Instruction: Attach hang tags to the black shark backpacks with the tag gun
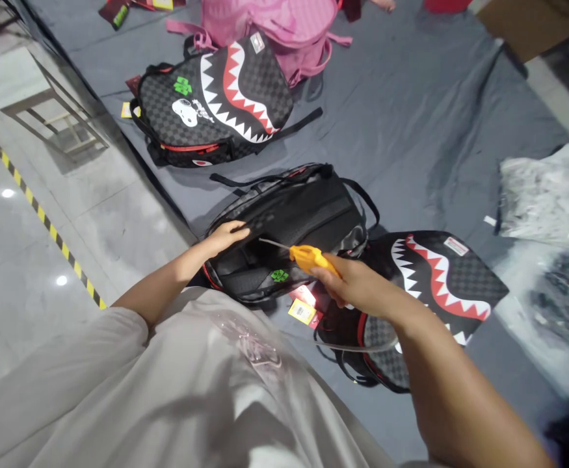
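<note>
A black backpack (294, 214) lies back-up on a grey cloth-covered table (411, 130), its top opening towards me. My left hand (225, 235) grips the edge of that opening, fingers curled over it. My right hand (357, 283) is closed on a yellow-handled tool (308, 258) whose thin metal tip points left into the backpack's opening. Green and yellow-red hang tags (302, 311) dangle at the bag's near edge.
A shark-mouth backpack (440, 286) lies under my right forearm, another shark-mouth backpack (216, 104) sits farther back, and a pink backpack (284, 26) behind it. Clear plastic bags (547, 195) lie at the right. The floor with a striped line (40, 214) is at the left.
</note>
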A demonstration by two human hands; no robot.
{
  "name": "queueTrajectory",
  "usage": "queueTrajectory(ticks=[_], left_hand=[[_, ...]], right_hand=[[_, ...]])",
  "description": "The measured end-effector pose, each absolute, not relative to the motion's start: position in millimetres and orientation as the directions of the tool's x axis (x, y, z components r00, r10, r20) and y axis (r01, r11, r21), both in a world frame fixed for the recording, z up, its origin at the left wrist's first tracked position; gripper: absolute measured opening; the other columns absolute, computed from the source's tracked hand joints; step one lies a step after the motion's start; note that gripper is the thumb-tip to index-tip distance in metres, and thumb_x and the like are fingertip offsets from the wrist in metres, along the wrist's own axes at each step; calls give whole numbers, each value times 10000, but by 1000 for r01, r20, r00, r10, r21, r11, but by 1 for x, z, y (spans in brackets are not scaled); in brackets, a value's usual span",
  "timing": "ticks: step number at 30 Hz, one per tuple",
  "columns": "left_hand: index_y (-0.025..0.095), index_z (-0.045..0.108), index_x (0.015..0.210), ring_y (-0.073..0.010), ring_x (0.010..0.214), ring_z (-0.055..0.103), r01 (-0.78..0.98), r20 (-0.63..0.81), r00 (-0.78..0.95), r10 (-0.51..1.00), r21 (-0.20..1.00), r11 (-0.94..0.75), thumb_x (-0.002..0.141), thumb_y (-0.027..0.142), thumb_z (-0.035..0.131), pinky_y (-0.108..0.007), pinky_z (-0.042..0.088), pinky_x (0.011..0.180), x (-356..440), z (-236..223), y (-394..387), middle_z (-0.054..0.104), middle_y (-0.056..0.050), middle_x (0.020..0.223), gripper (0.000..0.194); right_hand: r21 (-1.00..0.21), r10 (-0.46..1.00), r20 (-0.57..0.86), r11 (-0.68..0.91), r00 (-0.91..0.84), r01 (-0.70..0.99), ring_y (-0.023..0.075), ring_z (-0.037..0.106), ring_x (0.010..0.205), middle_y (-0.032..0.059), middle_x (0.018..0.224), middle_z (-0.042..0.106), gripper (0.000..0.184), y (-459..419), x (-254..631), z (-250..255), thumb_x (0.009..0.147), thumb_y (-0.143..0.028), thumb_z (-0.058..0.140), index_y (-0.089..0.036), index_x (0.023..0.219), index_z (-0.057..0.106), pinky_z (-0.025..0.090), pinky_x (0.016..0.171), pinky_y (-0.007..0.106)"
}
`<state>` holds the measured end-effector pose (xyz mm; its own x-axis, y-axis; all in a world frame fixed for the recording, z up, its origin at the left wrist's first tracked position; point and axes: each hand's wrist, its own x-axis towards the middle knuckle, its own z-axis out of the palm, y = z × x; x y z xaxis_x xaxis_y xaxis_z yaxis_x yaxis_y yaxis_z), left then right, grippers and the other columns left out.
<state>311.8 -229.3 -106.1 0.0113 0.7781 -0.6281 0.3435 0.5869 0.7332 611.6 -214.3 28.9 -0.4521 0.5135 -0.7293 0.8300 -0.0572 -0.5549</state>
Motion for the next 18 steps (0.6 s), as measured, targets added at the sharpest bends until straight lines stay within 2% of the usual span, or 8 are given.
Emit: queueTrajectory(ticks=[1, 3, 7, 8, 12, 15, 16, 18], left_hand=[[229, 675, 1175, -202, 1050, 640, 460, -587, -31, 809, 710, 533, 880, 391, 664, -307, 461, 969, 315, -106, -231, 700, -51, 1144, 337], [192, 686, 1151, -269, 1183, 581, 634, -526, -108, 844, 617, 466, 851, 271, 690, -373, 403, 1051, 320, -107, -230, 656, -105, 1237, 310], [165, 669, 1190, -319, 1207, 568, 781, -466, -154, 871, 483, 396, 864, 281, 670, -422, 416, 1027, 325, -112, -221, 633, -165, 1268, 346], [172, 672, 1185, -313, 1184, 584, 801, -460, -149, 875, 463, 380, 858, 302, 680, -411, 432, 1009, 324, -113, -218, 647, -157, 1249, 351], [177, 645, 1228, -309, 1160, 591, 853, -417, -160, 895, 397, 338, 881, 328, 642, -405, 454, 982, 327, -107, -224, 646, -152, 1239, 379], [161, 475, 1426, -342, 1347, 424, 913, -275, -115, 955, 348, 211, 906, 296, 591, -467, 360, 1090, 345, -93, -249, 483, -183, 1450, 550], [155, 413, 1472, -345, 1392, 359, 937, -218, -35, 975, 331, 108, 914, 311, 581, -482, 322, 1120, 354, -89, -262, 413, -183, 1510, 603], [150, 347, 1512, -344, 1427, 295, 938, -167, 215, 962, 308, -156, 920, 379, 577, -484, 301, 1136, 373, -85, -288, 321, -169, 1577, 675]], right_hand=[[-574, 491, -733, -74, -471, 816, 157, 559, 500, -5, 607, 594, 410, -218, 613, 34, 956, -571, 389, -199, 972, 560, 414, 512, 262], [-554, 504, -743, -94, -440, 828, 155, 567, 507, -6, 597, 596, 395, -219, 613, 39, 971, -550, 381, -198, 972, 559, 416, 526, 258], [-212, 748, -660, -92, -73, 973, 187, 636, 641, 61, 721, 675, 375, -210, 607, 28, 1000, -485, 385, -170, 1062, 580, 405, 603, 267], [-174, 762, -645, -75, -56, 982, 196, 650, 687, 80, 782, 695, 376, -210, 605, 22, 996, -485, 405, -169, 1086, 587, 405, 617, 266], [-410, 616, -702, 63, -358, 910, 181, 668, 768, 73, 920, 724, 360, -222, 607, 8, 976, -489, 472, -192, 1121, 615, 410, 637, 234], [-237, 736, -667, -60, -117, 970, 181, 643, 668, 79, 831, 709, 423, -227, 620, 11, 998, -492, 410, -163, 1192, 591, 378, 587, 246], [-219, 746, -661, -84, -84, 972, 177, 632, 638, 77, 800, 701, 434, -227, 624, 14, 1000, -494, 399, -157, 1195, 590, 370, 575, 248], [-296, 724, -670, -57, -165, 954, 166, 615, 611, 64, 763, 688, 425, -226, 632, 21, 992, -501, 413, -166, 1167, 608, 367, 567, 244]])
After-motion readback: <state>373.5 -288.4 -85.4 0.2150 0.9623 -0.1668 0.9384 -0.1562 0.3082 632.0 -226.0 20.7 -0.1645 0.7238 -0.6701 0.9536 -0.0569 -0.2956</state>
